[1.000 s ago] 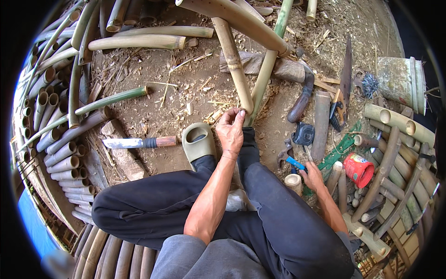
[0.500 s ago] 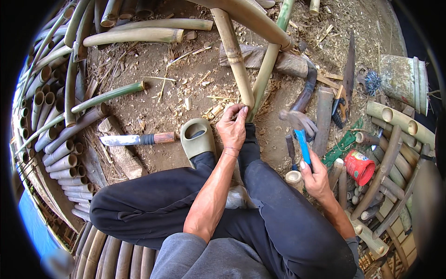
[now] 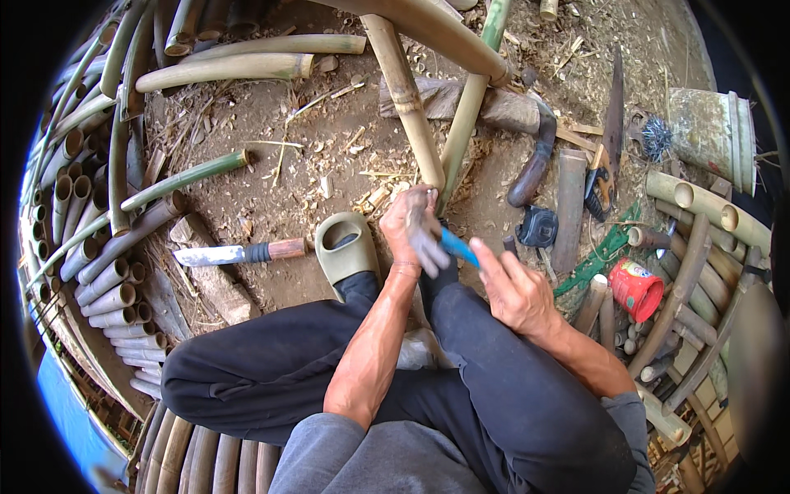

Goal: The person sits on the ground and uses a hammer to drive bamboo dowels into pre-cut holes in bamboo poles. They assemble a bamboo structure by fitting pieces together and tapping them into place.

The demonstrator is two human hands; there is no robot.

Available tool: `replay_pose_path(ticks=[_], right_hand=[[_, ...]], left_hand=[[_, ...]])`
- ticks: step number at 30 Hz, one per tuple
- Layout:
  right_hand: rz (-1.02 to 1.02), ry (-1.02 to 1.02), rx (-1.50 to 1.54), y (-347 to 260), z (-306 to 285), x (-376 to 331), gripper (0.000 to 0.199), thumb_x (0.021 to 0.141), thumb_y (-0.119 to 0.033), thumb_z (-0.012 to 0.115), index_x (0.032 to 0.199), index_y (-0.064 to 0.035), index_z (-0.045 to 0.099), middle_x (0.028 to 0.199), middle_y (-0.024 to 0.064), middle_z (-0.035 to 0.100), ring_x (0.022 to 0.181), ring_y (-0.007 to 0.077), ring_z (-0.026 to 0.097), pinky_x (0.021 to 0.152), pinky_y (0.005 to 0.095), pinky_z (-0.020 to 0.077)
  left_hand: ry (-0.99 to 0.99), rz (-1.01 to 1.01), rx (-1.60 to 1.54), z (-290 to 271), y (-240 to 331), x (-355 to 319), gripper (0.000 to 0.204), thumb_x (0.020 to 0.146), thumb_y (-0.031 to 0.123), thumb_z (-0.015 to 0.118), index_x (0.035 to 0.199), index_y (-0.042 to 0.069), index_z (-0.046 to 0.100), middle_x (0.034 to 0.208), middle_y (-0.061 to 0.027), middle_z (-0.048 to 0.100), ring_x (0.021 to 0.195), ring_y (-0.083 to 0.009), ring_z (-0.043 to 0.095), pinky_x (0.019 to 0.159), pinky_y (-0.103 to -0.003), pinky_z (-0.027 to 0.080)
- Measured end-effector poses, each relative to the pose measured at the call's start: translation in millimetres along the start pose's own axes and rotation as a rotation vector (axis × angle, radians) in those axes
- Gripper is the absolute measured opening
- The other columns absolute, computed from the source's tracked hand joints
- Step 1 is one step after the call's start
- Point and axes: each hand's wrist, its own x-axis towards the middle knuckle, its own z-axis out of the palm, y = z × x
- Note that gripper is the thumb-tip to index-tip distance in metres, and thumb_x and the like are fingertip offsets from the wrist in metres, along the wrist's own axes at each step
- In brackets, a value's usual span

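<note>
My right hand (image 3: 520, 295) is wrapped round the blue handle of a claw hammer (image 3: 457, 245). The hammer's metal head, smeared by motion, is over my left hand (image 3: 395, 229) and partly covers it. My left fingers are pinched together at the near end of a pale bamboo pole (image 3: 405, 103); whatever they hold is too small to make out. A second, greener bamboo pole (image 3: 463, 132) meets the first one near my left hand. Across the far ends of both lies a thicker bamboo piece (image 3: 436, 37).
Left of my clog (image 3: 350, 251), a big knife (image 3: 239, 253) rests on a wood block. To the right are a tape measure (image 3: 538, 227), a handsaw (image 3: 607, 156), a red tin (image 3: 635, 290) and a bucket (image 3: 712, 136). Cut bamboo (image 3: 111, 296) is stacked at the left.
My right hand has swung the hammer leftward, bringing its head over my left hand. The tape measure now shows where the hammer blocked it. My left hand stays at the bamboo's end.
</note>
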Motion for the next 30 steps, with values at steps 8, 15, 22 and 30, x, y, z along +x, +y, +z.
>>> replay_pose_path(ticks=[8, 15, 22, 30], right_hand=[[0.035, -0.004, 0.058, -2.8, -5.9, -5.3, 0.059, 0.090, -0.005, 0.063, 0.147, -0.0089, 0.047, 0.079, 0.0125, 0.052, 0.060, 0.0289, 0.062, 0.053, 0.0417, 0.0525], [0.084, -0.055, 0.113, -9.7, -19.0, -2.9, 0.060, 0.088, -0.003, 0.065, 0.145, -0.0087, 0.049, 0.079, 0.0117, 0.052, 0.059, 0.0284, 0.061, 0.051, 0.0408, 0.0516], [0.139, -0.205, -0.145, 6.4, -2.9, 4.0, 0.063, 0.090, -0.006, 0.059, 0.150, -0.0158, 0.044, 0.075, 0.0092, 0.047, 0.053, 0.0266, 0.060, 0.047, 0.0417, 0.0529], [-0.067, -0.052, -0.106, -0.5, 2.8, -0.2, 0.059, 0.086, -0.005, 0.064, 0.144, -0.0155, 0.054, 0.070, 0.0061, 0.041, 0.049, 0.0202, 0.055, 0.045, 0.0383, 0.0510]], left_hand=[[-0.008, -0.037, -0.113, 7.8, -8.7, -0.4, 0.014, 0.088, -0.001, 0.070, 0.102, 0.000, 0.068, 0.095, -0.0019, 0.067, 0.089, -0.0114, 0.064, 0.079, -0.026, 0.054], [-0.053, 0.071, -0.093, 3.5, -10.2, 8.5, 0.012, 0.088, 0.007, 0.073, 0.097, 0.003, 0.069, 0.095, -0.0074, 0.067, 0.087, -0.0169, 0.066, 0.078, -0.030, 0.053], [-0.078, 0.188, 0.081, -1.2, -3.1, 13.6, 0.011, 0.082, 0.006, 0.074, 0.093, 0.003, 0.071, 0.089, -0.0091, 0.069, 0.080, -0.0214, 0.068, 0.072, -0.030, 0.054], [-0.024, 0.208, 0.148, 2.0, -14.6, 15.6, 0.012, 0.082, 0.012, 0.078, 0.090, 0.004, 0.074, 0.088, -0.0089, 0.071, 0.081, -0.0233, 0.069, 0.072, -0.032, 0.053]])
